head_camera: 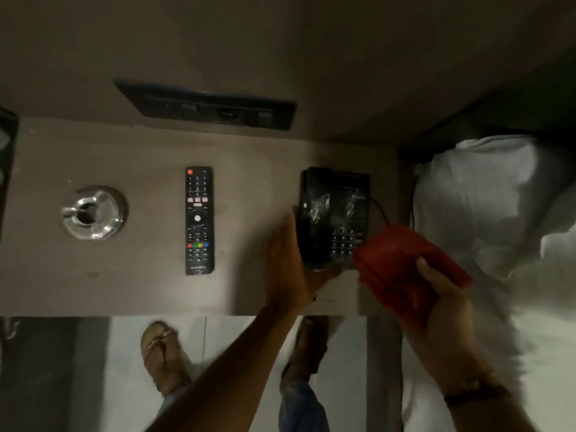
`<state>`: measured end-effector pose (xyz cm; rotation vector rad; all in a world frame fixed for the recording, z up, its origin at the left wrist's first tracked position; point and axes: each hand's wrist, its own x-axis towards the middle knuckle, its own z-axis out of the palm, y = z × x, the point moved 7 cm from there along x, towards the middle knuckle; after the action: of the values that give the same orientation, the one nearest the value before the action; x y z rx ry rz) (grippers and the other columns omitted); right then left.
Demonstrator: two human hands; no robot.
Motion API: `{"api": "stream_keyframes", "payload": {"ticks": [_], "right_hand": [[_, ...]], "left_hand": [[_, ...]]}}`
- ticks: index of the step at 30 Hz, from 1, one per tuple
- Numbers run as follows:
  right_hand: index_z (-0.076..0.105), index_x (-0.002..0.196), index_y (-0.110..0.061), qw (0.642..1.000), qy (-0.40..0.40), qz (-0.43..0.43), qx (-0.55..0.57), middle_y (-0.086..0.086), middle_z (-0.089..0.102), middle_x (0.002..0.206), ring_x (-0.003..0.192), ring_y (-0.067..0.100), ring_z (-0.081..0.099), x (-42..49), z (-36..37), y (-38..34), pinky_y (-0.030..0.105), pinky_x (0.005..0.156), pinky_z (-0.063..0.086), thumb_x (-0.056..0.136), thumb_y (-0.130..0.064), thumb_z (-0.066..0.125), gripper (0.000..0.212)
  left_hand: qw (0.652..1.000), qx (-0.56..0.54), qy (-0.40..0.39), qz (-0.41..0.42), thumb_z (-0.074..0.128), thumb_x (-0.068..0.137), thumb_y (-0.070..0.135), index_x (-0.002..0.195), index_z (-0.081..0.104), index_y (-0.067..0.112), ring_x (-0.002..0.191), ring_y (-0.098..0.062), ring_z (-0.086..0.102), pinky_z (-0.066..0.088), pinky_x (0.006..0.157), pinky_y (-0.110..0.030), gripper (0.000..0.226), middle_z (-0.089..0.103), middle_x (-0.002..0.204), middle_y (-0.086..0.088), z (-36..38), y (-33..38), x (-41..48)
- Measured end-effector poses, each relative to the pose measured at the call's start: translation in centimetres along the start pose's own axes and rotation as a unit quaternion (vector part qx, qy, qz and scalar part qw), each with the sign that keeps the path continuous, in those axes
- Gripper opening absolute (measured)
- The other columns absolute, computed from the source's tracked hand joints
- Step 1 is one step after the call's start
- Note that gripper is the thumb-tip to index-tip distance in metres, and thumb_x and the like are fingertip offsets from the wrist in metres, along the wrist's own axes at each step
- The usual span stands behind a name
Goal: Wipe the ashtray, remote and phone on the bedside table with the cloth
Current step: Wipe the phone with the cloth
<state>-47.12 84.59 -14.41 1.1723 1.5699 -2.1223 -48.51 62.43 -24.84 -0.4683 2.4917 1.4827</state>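
Steadying the phone (335, 218) at right of centre on the bench (140, 294), the left hand (288, 269) is pressing flat, fingers together, against its side; the right hand (442, 304) is pinching the cloth (405, 266) touching the keypad's lower-right corner.

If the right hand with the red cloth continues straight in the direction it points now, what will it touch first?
Most likely the phone. The right hand holds the folded red cloth angled up and left, its leading edge at the keypad corner. Whether it already touches is unclear: depth is hard to judge here.
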Motion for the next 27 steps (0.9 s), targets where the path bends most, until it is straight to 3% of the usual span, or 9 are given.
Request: {"api": "stream_keyframes", "payload": {"ticks": [2, 4, 8, 12, 15, 18, 23, 25, 27], "right_hand": [[0.058, 0.144, -0.021, 0.999, -0.048, -0.012, -0.014, 0.013, 0.070, 0.138, 0.123, 0.038, 0.069, 2.4, 0.4, -0.8, 0.054, 0.098, 0.059, 0.094, -0.021, 0.069, 0.051], [0.058, 0.144, -0.020, 0.995, -0.087, -0.034, -0.042, 0.012, 0.069, 0.140, 0.125, 0.036, 0.068, 4.7, 1.4, -1.3, 0.053, 0.100, 0.058, 0.094, -0.023, 0.072, 0.053], [0.064, 0.138, -0.015, 0.981, -0.118, -0.114, -0.101, 0.014, 0.070, 0.137, 0.124, 0.034, 0.069, 7.5, 5.3, -1.8, 0.060, 0.107, 0.052, 0.093, -0.023, 0.073, 0.047], [0.070, 0.126, -0.024, 0.935, -0.120, -0.273, -0.191, 0.002, 0.073, 0.127, 0.120, 0.015, 0.070, 7.9, 10.9, -3.6, 0.038, 0.102, 0.056, 0.094, -0.023, 0.069, 0.032], [0.061, 0.140, -0.012, 0.862, -0.108, -0.395, -0.299, 0.003, 0.069, 0.137, 0.127, 0.006, 0.064, 7.6, 13.7, -4.3, 0.020, 0.105, 0.051, 0.100, -0.017, 0.061, 0.041], [0.052, 0.150, -0.014, 0.767, -0.097, -0.446, -0.451, 0.007, 0.056, 0.155, 0.145, 0.021, 0.049, 7.9, 15.6, -3.7, 0.038, 0.122, 0.040, 0.096, -0.014, 0.054, 0.053], [0.022, 0.164, -0.015, 0.512, -0.166, -0.435, -0.721, 0.010, 0.020, 0.174, 0.161, 0.034, 0.008, 8.3, 17.3, 0.8, 0.049, 0.132, 0.012, 0.096, -0.026, 0.050, 0.074], [0.015, 0.164, -0.013, 0.475, -0.169, -0.440, -0.743, 0.012, 0.014, 0.174, 0.161, 0.035, 0.004, 8.1, 17.1, 1.6, 0.051, 0.131, 0.010, 0.095, -0.029, 0.050, 0.079], [0.017, 0.164, -0.012, 0.483, -0.181, -0.445, -0.732, 0.013, 0.015, 0.174, 0.160, 0.036, 0.005, 7.5, 16.4, 1.8, 0.056, 0.130, 0.018, 0.091, -0.024, 0.052, 0.082]], "left_hand": [[0.999, 0.003, 0.051, 0.005, 0.081, 0.057, 0.090, 0.154, 0.044, 0.021, 0.133, -0.015, 0.061, 0.049, 0.112, -0.050, 0.124, 0.063, 0.144, 0.006, 0.8, -0.3, 0.6], [0.994, 0.053, 0.100, 0.011, 0.080, 0.052, 0.093, 0.152, 0.043, 0.029, 0.134, -0.013, 0.059, 0.042, 0.118, -0.053, 0.124, 0.061, 0.144, 0.011, 1.3, -0.6, 0.7], [0.979, 0.098, 0.166, 0.060, 0.085, 0.050, 0.088, 0.154, 0.051, 0.018, 0.140, -0.020, 0.057, 0.038, 0.123, -0.051, 0.130, 0.062, 0.149, -0.001, 1.7, -0.6, 0.0], [0.974, 0.128, 0.177, 0.063, 0.087, 0.049, 0.088, 0.151, 0.056, 0.005, 0.137, -0.027, 0.062, 0.044, 0.114, -0.056, 0.135, 0.067, 0.146, -0.009, 1.6, -1.2, 0.0], [0.972, 0.146, 0.171, 0.063, 0.085, 0.047, 0.090, 0.155, 0.052, 0.006, 0.142, -0.027, 0.059, 0.042, 0.117, -0.056, 0.140, 0.063, 0.152, -0.008, 1.5, -1.2, -0.2], [0.970, 0.171, 0.164, 0.054, 0.077, 0.049, 0.096, 0.161, 0.044, 0.007, 0.146, -0.027, 0.054, 0.039, 0.120, -0.055, 0.147, 0.057, 0.159, -0.009, 1.7, -1.3, -0.1], [0.964, 0.190, 0.175, 0.068, 0.070, 0.057, 0.094, 0.158, 0.048, 0.013, 0.146, -0.027, 0.054, 0.035, 0.124, -0.052, 0.131, 0.059, 0.158, -0.007, 2.1, -1.3, -0.1], [0.962, 0.197, 0.174, 0.069, 0.068, 0.059, 0.094, 0.156, 0.052, 0.014, 0.146, -0.026, 0.055, 0.034, 0.125, -0.050, 0.126, 0.060, 0.156, -0.006, 2.2, -1.4, 0.0], [0.962, 0.203, 0.173, 0.067, 0.063, 0.065, 0.093, 0.155, 0.051, 0.016, 0.146, -0.025, 0.053, 0.033, 0.126, -0.050, 0.119, 0.060, 0.156, -0.005, 2.2, -1.4, -0.1]]}}
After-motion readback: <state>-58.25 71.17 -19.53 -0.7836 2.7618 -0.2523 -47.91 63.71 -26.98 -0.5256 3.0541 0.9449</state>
